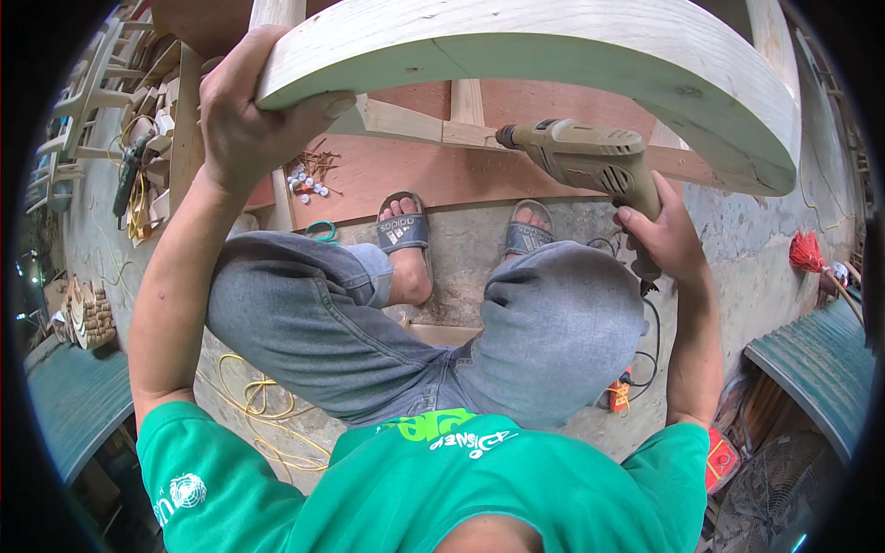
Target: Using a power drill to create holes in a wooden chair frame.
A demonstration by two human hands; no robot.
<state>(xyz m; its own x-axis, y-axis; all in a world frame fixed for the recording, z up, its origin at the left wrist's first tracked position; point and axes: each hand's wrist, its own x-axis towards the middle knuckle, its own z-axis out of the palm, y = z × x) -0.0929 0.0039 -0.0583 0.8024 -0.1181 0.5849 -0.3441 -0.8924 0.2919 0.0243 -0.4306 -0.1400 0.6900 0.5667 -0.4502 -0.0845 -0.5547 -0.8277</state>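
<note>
My left hand [249, 115] is closed round the left end of a pale curved wooden piece [553, 46], thumb underneath and fingers over its top edge. The curved piece belongs to a wooden frame with straight legs and lower rails. In my right hand [666, 232] is a tan power drill [581, 152], gripped by its handle and pointing left. Its chuck is close to a wooden rail [406, 120] below the curved piece; whether the bit touches the wood I cannot tell. A black cord hangs from the drill's handle.
A reddish-brown board [406, 175] lies under the frame, bearing a pile of screws [318, 166] and small white caps. Yellow cord [267, 419] loops over the concrete floor at lower left. Another power tool [132, 170] rests by wood scraps at left. A red brush [807, 251] lies right.
</note>
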